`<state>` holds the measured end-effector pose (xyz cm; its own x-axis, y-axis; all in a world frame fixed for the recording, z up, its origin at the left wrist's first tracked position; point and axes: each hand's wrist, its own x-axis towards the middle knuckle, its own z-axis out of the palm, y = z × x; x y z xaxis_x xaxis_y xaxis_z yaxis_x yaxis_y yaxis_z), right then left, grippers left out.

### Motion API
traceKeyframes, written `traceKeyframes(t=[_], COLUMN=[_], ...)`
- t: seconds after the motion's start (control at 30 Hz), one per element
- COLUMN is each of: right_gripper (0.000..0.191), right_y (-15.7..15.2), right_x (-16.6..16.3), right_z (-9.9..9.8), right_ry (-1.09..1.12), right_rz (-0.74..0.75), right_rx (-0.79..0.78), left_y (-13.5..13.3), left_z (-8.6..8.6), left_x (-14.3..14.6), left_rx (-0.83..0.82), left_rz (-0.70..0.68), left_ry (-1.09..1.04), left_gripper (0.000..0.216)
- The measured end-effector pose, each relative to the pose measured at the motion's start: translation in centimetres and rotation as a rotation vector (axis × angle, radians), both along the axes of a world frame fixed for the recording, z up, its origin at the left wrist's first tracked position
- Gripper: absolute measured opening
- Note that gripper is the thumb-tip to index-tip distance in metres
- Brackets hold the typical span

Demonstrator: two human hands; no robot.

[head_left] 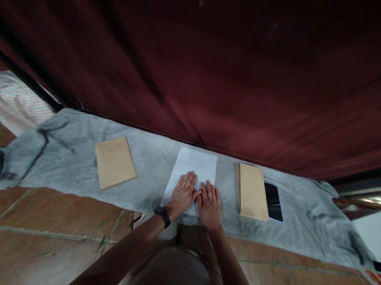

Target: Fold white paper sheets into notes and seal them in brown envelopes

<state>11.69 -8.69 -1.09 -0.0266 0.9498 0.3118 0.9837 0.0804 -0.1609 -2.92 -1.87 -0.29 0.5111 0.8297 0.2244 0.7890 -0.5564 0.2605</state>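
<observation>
Flanking the paper [194, 162]: brown envelope [115, 163], envelope stack [253, 192] (dark device [274, 202] beside it)

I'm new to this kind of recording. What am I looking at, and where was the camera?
There is no machine here: one picture, from a camera worn on a person's head, looks forward and down at two bare hands. The left hand, with a dark band at its wrist, and the right hand lie flat on white paper, gripping nothing. Underneath is a grey cloth. A brown envelope lies left; a thicker brown bundle lies right, beside a dark flat object.
</observation>
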Motion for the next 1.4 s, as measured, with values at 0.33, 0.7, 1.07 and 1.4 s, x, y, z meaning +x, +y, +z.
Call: traceKeyframes(t=[0.33,0.7,1.07,1.4], right_gripper=[0.051,0.052,0.050,0.051], right_y=[0.0,0.1,0.2,0.2], right_x=[0.1,0.0,-0.3,-0.3], right_z=[-0.4,-0.5,0.6,0.5], right_ry=[0.020,0.027,0.033,0.051], right_rz=[-0.006,-0.015,-0.017,-0.012], right_rx=[0.007,0.002,-0.034,-0.016], left_y=[4.0,7.0,11.6,13.5], left_z=[0.4,0.1,0.9,1.3], left_x=[-2.0,1.8,1.8,0.7], left_rx=[-0.032,-0.080,-0.083,-0.104], left_rz=[0.123,0.039,-0.016,0.072], left_ry=[0.022,0.024,0.108,0.143], left_gripper=[0.064,0.055,0.058,0.059])
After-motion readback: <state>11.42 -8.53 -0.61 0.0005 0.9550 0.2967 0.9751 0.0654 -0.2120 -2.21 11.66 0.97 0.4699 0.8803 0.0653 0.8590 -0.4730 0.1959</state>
